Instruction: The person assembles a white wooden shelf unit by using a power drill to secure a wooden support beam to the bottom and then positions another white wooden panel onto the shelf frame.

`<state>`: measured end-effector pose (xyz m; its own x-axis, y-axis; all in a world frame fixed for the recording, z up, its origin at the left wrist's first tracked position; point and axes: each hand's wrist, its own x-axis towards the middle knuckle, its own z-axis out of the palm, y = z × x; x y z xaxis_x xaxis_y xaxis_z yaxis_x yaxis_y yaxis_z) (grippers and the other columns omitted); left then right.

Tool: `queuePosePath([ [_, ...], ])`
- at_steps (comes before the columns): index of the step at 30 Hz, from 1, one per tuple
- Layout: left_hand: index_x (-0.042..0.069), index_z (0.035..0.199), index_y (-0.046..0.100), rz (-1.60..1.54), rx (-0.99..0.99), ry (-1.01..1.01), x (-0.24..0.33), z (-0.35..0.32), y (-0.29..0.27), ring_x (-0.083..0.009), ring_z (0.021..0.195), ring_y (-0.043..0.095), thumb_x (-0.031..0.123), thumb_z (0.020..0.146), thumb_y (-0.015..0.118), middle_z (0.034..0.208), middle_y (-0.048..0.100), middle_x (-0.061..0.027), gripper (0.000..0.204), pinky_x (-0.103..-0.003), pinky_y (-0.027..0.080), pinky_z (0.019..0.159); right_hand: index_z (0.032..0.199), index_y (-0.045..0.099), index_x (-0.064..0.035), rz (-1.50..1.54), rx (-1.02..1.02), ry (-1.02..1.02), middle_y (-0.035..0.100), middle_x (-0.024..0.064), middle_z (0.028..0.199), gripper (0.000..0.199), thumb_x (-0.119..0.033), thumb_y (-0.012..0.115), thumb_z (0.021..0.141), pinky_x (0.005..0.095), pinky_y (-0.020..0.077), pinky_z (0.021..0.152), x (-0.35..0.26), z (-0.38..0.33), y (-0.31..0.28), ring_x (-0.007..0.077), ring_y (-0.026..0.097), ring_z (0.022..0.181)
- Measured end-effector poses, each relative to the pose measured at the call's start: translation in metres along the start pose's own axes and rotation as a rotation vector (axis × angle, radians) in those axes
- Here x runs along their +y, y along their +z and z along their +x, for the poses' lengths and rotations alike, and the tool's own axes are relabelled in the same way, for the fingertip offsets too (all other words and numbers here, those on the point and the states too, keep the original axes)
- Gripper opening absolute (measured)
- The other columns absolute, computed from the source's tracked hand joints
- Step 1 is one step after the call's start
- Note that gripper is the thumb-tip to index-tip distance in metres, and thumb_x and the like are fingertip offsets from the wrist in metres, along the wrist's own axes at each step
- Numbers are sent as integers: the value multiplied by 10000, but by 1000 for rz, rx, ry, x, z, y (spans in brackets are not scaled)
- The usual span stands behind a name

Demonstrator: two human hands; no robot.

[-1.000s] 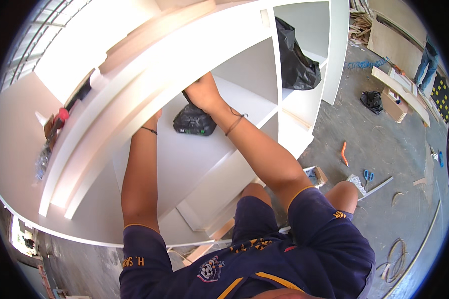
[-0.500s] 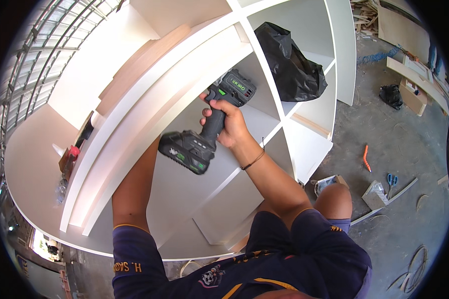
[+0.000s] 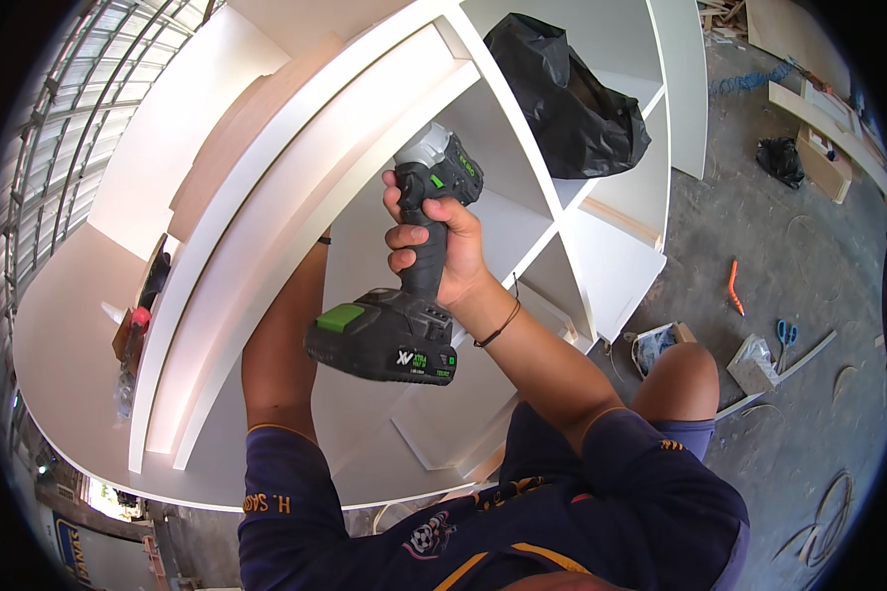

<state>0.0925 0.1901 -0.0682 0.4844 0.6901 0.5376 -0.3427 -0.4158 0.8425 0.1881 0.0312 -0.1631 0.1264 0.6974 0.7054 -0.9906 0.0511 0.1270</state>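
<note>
Black-and-green cordless impact driver (image 3: pixel 426 274): hard plastic shell, dark ribbed grip, grey nose housing, block battery at the foot. One item, held in the air.

Location: before an open compartment of the curved white panel cabinet (image 3: pixel 99 394), between its long curved front strip (image 3: pixel 306 227) and a narrow white divider edge (image 3: pixel 537 163), left of the corner where dividers cross. Crumpled black plastic bag (image 3: pixel 567 103) in the compartment beyond that edge.

Right hand (image 3: pixel 455 246): closed round the grip, fingers curled from the left, thumb across its upper part, forefinger near the trigger.

Left hand: hidden behind the front strip, forearm (image 3: pixel 288 340) alone showing; spread or pinching, cannot tell.

Handling, as judged: stiff, fairly heavy, weight probably divided between motor head and battery; ribbed grip unlikely to slip, smooth battery shell more so; robust rather than fragile. Best hold: high on the grip, close under the head.

Orientation: long axis through grip, head uppermost, battery low and slightly left; nose directed up and left, toward the front strip, its extreme tip not discernible; motor's rear facing the divider edge
</note>
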Motion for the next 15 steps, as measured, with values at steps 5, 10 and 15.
queuePosePath([
  [5, 30, 1339, 401, 17, 4, -5, 1, 0, 0, -234, 1169, 494, 242, 932, 530, 1332, 478, -118, 476, -378, 428, 976, 1273, 470, -92, 61, -35, -9, 630, -2, 1133, 470, -162, 566, 818, 284, 457, 607, 6, 7, -2, 81, 525, 668],
  [10, 29, 1336, 403, 15, 4, -9, -7, 4, 4, -236, 1164, 498, 242, 932, 530, 1328, 481, -119, 474, -378, 431, 974, 1241, 485, -94, 87, -42, 7, 627, -14, 1126, 439, -166, 562, 815, 286, 456, 604, 2, 14, -5, 82, 523, 665],
  [15, 28, 1333, 405, 38, 26, -2, -5, 2, 6, -237, 1159, 501, 242, 931, 530, 1323, 484, -121, 472, -379, 433, 972, 1244, 483, -103, 113, -41, 57, 626, -25, 1128, 444, -178, 560, 813, 287, 456, 601, -1, 14, -2, 83, 519, 657],
])
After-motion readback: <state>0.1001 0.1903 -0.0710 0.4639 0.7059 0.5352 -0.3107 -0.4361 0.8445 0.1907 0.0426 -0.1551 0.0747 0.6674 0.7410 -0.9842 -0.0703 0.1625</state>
